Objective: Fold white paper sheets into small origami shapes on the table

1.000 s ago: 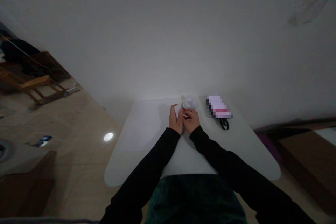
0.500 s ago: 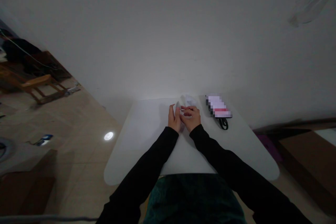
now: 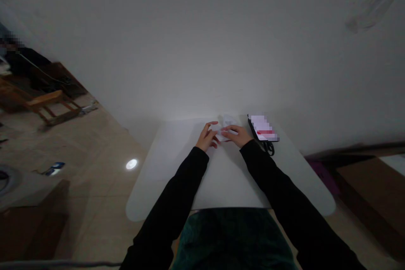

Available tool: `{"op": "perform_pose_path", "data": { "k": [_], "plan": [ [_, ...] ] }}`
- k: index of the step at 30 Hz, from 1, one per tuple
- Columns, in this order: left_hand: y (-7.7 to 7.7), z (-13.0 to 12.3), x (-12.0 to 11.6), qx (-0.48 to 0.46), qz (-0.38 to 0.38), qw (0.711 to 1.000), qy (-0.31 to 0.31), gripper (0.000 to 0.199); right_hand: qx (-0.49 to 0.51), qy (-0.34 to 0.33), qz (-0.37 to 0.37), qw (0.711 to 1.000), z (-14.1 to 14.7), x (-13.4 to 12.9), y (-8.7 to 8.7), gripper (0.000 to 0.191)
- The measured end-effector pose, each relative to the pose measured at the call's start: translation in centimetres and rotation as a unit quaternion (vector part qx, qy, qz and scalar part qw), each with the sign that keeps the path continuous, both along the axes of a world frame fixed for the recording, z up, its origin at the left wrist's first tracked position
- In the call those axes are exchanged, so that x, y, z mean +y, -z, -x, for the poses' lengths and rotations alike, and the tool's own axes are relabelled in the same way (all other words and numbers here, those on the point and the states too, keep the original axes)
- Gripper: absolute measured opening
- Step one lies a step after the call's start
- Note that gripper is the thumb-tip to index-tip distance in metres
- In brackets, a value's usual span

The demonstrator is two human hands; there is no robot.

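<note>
Near twelve o'clock on the rounded white desk [image 3: 228, 185], you are easing your open left hand [image 3: 207, 137] and right hand [image 3: 238, 134] apart, fingers spread, each touching the crumpled white paper sheet [image 3: 225, 128] between them.

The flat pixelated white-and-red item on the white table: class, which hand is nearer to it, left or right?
Right. The right hand sits just left of the flat pixelated white-and-red item; the left hand lies farther left, with crumpled white paper between the hands.
</note>
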State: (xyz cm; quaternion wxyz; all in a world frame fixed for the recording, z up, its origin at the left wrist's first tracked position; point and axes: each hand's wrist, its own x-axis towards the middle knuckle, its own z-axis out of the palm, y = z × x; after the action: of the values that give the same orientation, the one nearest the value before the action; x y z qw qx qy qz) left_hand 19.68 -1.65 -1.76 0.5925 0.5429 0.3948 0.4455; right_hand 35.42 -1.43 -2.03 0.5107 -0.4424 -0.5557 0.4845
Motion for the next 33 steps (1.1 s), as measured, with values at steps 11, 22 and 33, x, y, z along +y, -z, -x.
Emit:
{"op": "perform_pose_path", "data": {
  "k": [11, 22, 33],
  "plan": [
    [1.7, -0.6, 0.6, 0.040, 0.010, 0.999, -0.009, 0.050, -0.151, 0.056, -0.116, 0.980, -0.4, 0.7, 1.3, 0.021],
    [0.9, -0.3, 0.2, 0.158, -0.225, 0.961, -0.009, 0.022, -0.231, 0.156, -0.190, 0.942, 0.3, -0.2, 0.7, 0.031],
    [1.5, -1.2, -0.3, 0.160, -0.259, 0.950, -0.066, 0.015, -0.221, 0.140, -0.268, 0.927, 1.7, -1.8, -0.3, 0.020]
  ]
}}
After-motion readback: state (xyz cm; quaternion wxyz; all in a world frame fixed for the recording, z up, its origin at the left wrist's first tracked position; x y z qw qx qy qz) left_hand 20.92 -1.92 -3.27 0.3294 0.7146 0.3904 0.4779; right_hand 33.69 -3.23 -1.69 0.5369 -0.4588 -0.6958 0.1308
